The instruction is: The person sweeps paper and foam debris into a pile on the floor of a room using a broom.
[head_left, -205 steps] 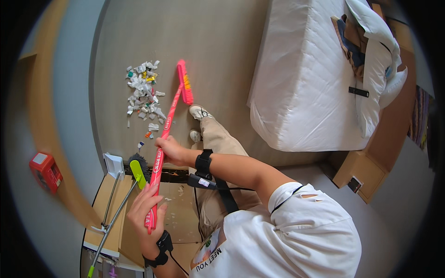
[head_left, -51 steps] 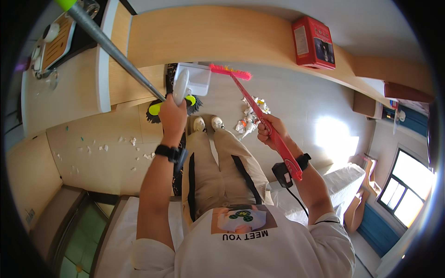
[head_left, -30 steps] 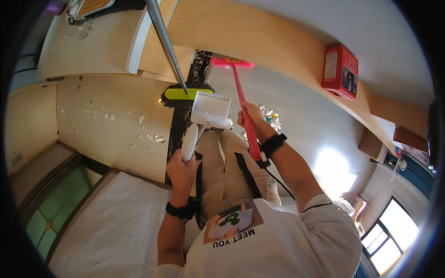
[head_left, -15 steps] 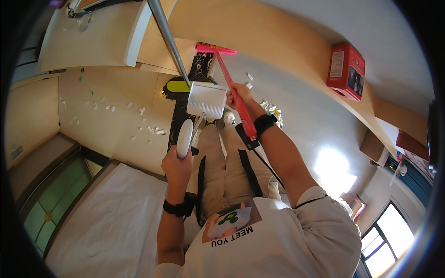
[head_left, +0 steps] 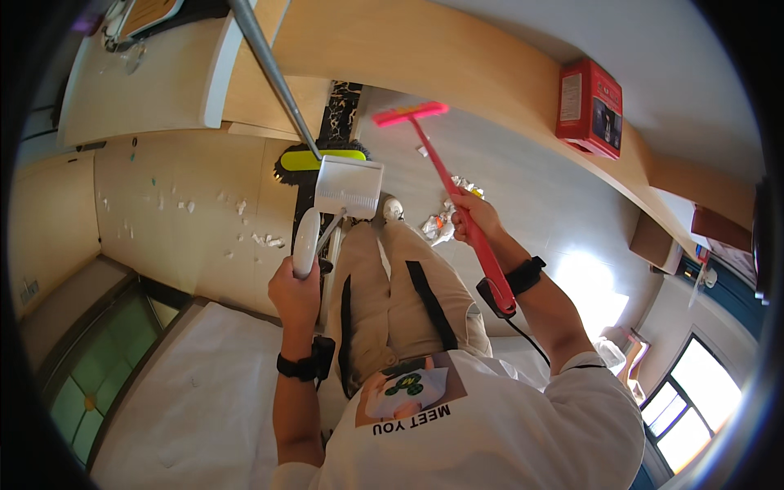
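Note:
My left hand (head_left: 295, 294) is closed round the rounded white grip of a dustpan (head_left: 349, 186). Its white pan hangs in front of my legs, open side away from me. In my right hand (head_left: 476, 219) is a pink broom (head_left: 441, 167), gripped partway down the handle. The broom's narrow head points away from me, slightly blurred, over the grey floor. Crumpled scraps (head_left: 439, 227), white with bits of orange and yellow, lie in a heap beside my right foot, partly behind my right hand and the handle.
A lime-green mop head (head_left: 310, 160) with dark fringe and a grey pole lies just beyond the dustpan, over a dark marbled strip (head_left: 336, 114). White scraps (head_left: 265, 240) are scattered on the left floor. A red box (head_left: 590, 106) sits on the right ledge.
My right hand has moved right and nearer to me, carrying the broom; its head has swung right, away from the dark strip. The scrap heap shows more fully. The dustpan stays in my left hand.

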Motion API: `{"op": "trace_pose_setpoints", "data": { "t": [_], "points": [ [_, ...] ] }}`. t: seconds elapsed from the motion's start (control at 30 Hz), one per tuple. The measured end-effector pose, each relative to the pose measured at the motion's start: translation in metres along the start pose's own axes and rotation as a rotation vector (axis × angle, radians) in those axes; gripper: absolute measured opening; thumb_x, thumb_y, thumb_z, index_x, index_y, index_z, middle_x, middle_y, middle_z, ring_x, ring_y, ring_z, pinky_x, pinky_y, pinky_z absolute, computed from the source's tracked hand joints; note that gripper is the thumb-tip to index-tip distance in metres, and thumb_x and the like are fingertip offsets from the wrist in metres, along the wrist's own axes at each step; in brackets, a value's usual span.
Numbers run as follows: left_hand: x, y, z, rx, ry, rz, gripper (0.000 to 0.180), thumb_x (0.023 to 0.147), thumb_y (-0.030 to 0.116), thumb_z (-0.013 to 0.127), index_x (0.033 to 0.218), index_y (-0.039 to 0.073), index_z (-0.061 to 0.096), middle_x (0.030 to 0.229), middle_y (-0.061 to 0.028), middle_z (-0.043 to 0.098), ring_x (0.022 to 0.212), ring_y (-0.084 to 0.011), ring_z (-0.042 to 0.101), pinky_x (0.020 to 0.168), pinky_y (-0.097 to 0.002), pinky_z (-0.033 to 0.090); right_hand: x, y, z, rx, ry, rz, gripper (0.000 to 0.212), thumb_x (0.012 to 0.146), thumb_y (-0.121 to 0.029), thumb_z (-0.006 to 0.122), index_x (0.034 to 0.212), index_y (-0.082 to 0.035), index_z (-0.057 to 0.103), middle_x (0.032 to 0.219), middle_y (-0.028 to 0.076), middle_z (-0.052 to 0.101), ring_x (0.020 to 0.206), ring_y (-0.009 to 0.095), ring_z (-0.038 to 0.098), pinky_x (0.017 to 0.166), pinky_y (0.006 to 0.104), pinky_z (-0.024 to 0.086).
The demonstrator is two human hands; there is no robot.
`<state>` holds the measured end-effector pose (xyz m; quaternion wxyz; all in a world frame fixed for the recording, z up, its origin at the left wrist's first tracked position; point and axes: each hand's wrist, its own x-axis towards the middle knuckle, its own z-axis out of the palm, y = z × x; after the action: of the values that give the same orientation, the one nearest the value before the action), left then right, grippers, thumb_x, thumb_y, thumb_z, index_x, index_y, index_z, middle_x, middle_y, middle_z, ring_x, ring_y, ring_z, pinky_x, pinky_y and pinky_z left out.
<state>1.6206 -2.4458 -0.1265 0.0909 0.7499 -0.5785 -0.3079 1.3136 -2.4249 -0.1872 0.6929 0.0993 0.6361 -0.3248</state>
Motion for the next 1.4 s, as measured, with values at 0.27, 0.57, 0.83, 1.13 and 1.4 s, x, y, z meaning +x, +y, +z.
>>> {"op": "trace_pose_setpoints", "data": {
  "t": [0.27, 0.57, 0.83, 1.13, 1.4],
  "points": [
    [-0.003, 0.013, 0.004, 0.058, 0.019, 0.1, 0.022, 0.071, 0.02, 0.066, 0.072, 0.0, 0.057, 0.061, -0.0172, 0.056, 0.055, -0.0329, 0.056, 0.053, -0.038, 0.044, 0.058, 0.019, 0.054, -0.078, -0.174, -0.006, 0.056, 0.082, -0.022, 0.052, 0.133, -0.023, 0.028, 0.059, 0.004, 0.042, 0.042, 0.012, 0.04, 0.036, 0.028, 0.039],
    [-0.002, 0.005, 0.005, 0.048, 0.036, 0.135, 0.023, 0.071, 0.02, 0.067, 0.071, 0.0, 0.056, 0.059, -0.0165, 0.056, 0.053, -0.0327, 0.055, 0.051, -0.0377, 0.043, 0.008, 0.027, -0.037, -0.271, 0.088, -0.09, 0.026, 0.078, -0.015, 0.051, 0.103, -0.008, 0.049, 0.057, 0.006, 0.043, 0.034, 0.015, 0.04, 0.031, 0.0299, 0.038],
    [0.005, 0.02, 0.005, 0.052, 0.082, 0.198, 0.026, 0.073, 0.022, 0.067, 0.068, -0.001, 0.055, 0.052, -0.0121, 0.052, 0.044, -0.0209, 0.047, 0.047, -0.0325, 0.038, 0.009, -0.002, -0.027, 0.013, -0.117, 0.02, 0.038, 0.085, -0.022, 0.049, 0.121, -0.019, 0.038, 0.056, 0.002, 0.043, 0.041, 0.009, 0.04, 0.035, 0.0222, 0.033],
    [0.036, 0.062, 0.002, 0.093, 0.074, 0.227, 0.027, 0.073, 0.024, 0.065, 0.069, -0.001, 0.056, 0.058, -0.0158, 0.056, 0.052, -0.0319, 0.054, 0.051, -0.0362, 0.042, 0.03, 0.046, -0.081, 0.12, 0.01, 0.079, 0.046, 0.084, -0.024, 0.05, 0.127, -0.024, 0.034, 0.057, 0.001, 0.043, 0.039, 0.009, 0.038, 0.035, 0.0222, 0.034],
    [0.093, 0.102, 0.027, 0.094, 0.08, 0.323, 0.029, 0.074, 0.026, 0.064, 0.069, -0.002, 0.056, 0.06, -0.0174, 0.057, 0.057, -0.0335, 0.056, 0.054, -0.036, 0.043, -0.069, 0.052, -0.129, 0.042, 0.169, 0.077, 0.048, 0.083, -0.023, 0.05, 0.129, -0.017, 0.035, 0.054, 0.001, 0.042, 0.036, 0.009, 0.038, 0.033, 0.0226, 0.034]
  ]
}}
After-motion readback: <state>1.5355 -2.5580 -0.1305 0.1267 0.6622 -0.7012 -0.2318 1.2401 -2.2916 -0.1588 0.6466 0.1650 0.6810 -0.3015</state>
